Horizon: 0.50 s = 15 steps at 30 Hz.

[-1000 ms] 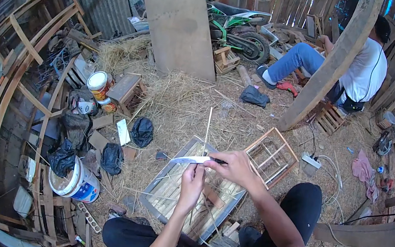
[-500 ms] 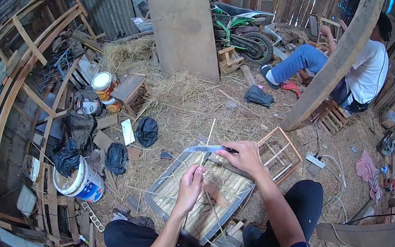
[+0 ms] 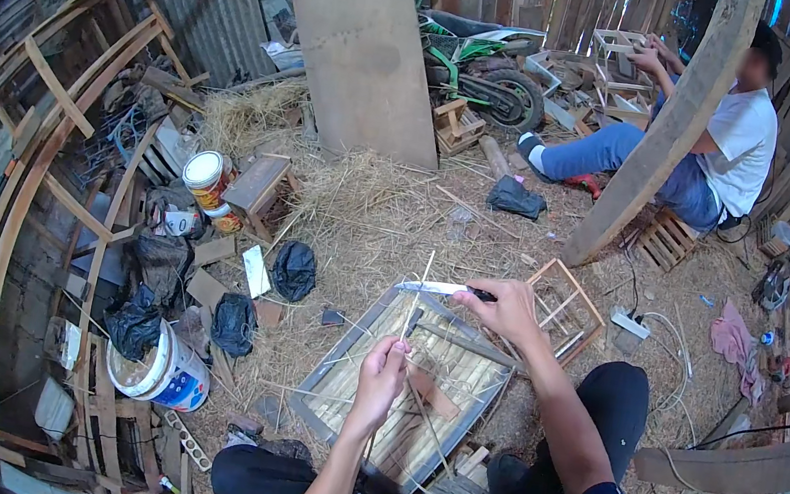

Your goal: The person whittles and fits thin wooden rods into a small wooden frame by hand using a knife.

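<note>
My left hand (image 3: 381,378) is closed round a thin pale wood or bamboo strip (image 3: 426,270), which stands up and points away from me. In my right hand (image 3: 507,313) is a knife (image 3: 434,287) with a dark handle. Its blade lies across the upper part of the strip, edge side hard to make out. Both hands are above a grey-framed panel of pale slats (image 3: 351,382). On that panel lie a tool with a long handle (image 3: 467,347), a reddish-brown flat piece (image 3: 433,392) and several loose thin strips.
Beyond my right hand lies a small wooden frame (image 3: 590,317). A white bucket (image 3: 157,370) and black plastic bags (image 3: 234,323) are at left. A slanted post (image 3: 661,148) stands before a seated person (image 3: 739,134) handling a wooden frame. Straw (image 3: 372,193) covers the floor.
The knife has moved up the strip, away from my left hand, and its blade lies more level. The seated person's leg and upper body have shifted, with the wooden frame turned.
</note>
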Motion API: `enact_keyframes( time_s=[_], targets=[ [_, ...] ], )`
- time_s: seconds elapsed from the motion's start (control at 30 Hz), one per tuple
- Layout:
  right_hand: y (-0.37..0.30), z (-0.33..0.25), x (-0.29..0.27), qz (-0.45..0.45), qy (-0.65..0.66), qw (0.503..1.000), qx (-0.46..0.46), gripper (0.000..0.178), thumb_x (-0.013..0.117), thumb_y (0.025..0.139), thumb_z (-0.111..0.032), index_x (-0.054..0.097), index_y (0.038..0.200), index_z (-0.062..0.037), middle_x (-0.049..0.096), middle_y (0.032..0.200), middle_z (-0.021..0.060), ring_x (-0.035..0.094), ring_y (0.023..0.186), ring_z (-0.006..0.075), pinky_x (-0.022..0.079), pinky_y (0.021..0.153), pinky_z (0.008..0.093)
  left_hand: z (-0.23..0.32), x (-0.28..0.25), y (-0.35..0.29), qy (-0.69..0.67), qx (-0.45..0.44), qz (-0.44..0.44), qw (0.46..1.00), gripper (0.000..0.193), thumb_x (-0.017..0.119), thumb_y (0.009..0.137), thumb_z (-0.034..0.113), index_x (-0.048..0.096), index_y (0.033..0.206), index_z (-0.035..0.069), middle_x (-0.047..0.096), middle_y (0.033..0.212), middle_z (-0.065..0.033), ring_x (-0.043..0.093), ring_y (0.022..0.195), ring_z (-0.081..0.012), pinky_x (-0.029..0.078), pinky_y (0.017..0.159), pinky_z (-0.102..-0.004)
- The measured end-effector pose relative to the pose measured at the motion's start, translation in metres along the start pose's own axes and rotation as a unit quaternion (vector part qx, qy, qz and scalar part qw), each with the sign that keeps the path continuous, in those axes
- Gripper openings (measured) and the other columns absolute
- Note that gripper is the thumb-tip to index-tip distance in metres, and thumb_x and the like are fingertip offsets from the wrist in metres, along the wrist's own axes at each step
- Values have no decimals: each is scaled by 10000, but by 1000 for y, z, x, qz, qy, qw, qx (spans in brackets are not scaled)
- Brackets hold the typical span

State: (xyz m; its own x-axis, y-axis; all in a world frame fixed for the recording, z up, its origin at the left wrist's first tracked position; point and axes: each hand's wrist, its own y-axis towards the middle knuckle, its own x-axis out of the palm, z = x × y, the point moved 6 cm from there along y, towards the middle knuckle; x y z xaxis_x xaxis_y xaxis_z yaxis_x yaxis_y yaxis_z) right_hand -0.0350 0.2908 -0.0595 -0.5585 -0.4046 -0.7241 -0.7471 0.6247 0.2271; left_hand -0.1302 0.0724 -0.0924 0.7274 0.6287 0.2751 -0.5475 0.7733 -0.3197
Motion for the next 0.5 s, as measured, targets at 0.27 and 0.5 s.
enact_keyframes(
  time_s=[0.27, 0.5],
  targets=[
    [-1, 6, -7, 2, -28, 1000, -13, 415, 714, 832, -537, 788, 953, -147, 716, 747, 121, 702, 698, 303, 532, 657, 389, 0, 3, 3, 15, -21, 9, 1000, 183, 473, 1062, 235, 565, 1012, 85, 389, 666, 84, 309, 497, -4, 216, 420, -207],
    [-10, -2, 3, 39, -16, 997, -63, 437, 680, 853, -564, 787, 975, -158, 712, 731, 133, 698, 673, 302, 531, 621, 402, -15, 20, 18, 36, -41, -15, 998, 190, 474, 1061, 236, 581, 1066, 79, 390, 655, 79, 321, 482, -4, 224, 406, -200]
  ],
)
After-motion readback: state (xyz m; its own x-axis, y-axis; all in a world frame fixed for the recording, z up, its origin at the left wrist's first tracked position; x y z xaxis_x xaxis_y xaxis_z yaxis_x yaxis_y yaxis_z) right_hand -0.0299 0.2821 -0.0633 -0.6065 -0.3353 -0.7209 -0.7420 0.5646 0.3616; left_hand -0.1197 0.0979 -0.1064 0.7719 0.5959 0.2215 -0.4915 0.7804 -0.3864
